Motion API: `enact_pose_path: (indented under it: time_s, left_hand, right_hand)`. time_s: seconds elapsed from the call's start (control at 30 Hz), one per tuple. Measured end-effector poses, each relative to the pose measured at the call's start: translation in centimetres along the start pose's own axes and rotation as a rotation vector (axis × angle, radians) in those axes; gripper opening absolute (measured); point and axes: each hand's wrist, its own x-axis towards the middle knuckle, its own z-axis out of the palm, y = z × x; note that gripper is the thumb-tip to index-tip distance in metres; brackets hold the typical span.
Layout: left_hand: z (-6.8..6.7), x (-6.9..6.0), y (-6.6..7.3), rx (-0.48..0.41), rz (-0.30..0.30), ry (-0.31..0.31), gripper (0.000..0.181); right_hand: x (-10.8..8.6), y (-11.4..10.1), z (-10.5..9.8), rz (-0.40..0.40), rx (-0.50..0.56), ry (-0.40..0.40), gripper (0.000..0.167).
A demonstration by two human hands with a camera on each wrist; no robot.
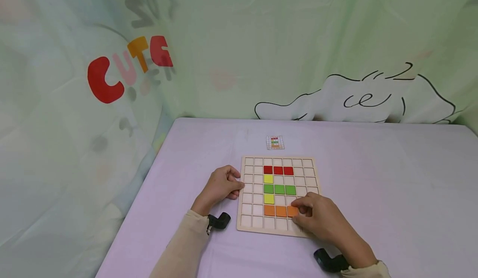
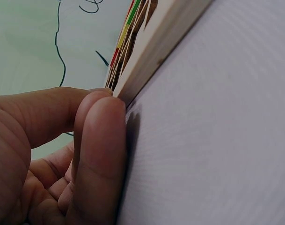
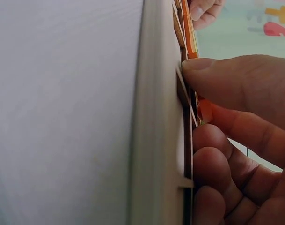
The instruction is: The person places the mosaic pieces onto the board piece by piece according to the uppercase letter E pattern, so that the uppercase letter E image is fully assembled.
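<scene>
A square wooden grid board (image 1: 276,232) lies flat on the table. My right hand (image 1: 321,216) pinches an orange tile (image 1: 292,211) between thumb and index finger at the right end of the orange row. The same orange tile (image 3: 205,110) partly shows behind the fingers in the right wrist view. My left hand (image 1: 223,183) holds the board's left edge, thumb on the rim and fingers against the side. Set in the grid are a row of red tiles (image 1: 278,170), a row of green tiles (image 1: 279,189), and single yellow tiles (image 1: 268,179) between the rows.
Behind the board lies a small card (image 1: 275,142) printed with a similar coloured grid. Both wrists wear a black device (image 1: 219,220). The table (image 1: 392,195) has a pale lilac cover, and a printed curtain (image 1: 224,41) hangs along its back and left.
</scene>
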Motion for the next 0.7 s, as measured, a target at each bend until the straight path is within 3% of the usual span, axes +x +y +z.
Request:
enact_pose_path:
  time_s: [0.43, 0.7]
  left_hand:
    - [0.2, 0.1, -0.2, -0.018, 0.017, -0.006, 0.026]
    - [0.0, 0.0, -0.2, 0.010, 0.011, -0.002, 0.024]
  right_hand:
    - [-0.5, 0.2, -0.7, 0.024, 0.087, 0.000, 0.028]
    - [0.0, 1.4, -3.2, -0.017, -0.047, 0.021, 0.036]
